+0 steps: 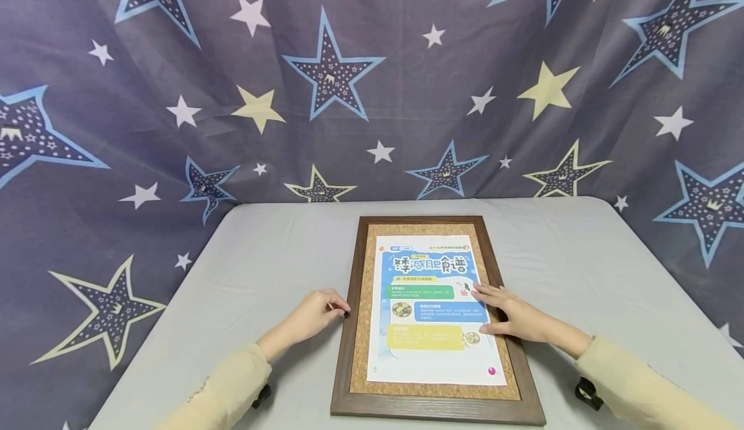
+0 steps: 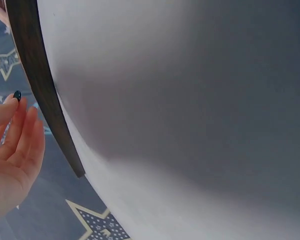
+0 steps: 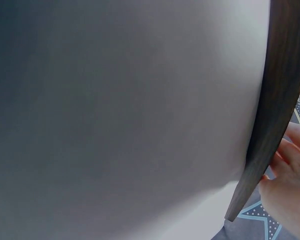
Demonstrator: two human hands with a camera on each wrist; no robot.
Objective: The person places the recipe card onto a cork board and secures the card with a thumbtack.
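Note:
A cork board [image 1: 358, 352] in a dark brown wooden frame [image 1: 433, 406] lies on the table. On it is a printed sheet [image 1: 433, 365] with coloured panels. Round pushpins sit at three of its corners: a magenta pushpin [image 1: 491, 370] at lower right and orange ones at the top. Just off the frame's left side, my left hand [image 1: 314, 314] pinches a small dark pushpin [image 2: 17, 94] between thumb and fingers. My right hand [image 1: 514, 314] rests across the frame's right side, its fingers spread and their tips over the sheet's right edge.
A grey cloth covers the table [image 1: 279, 249]. Behind it and at both sides hangs a dark curtain [image 1: 401, 107] with stars. Black straps [image 1: 589, 392] show under the sleeves.

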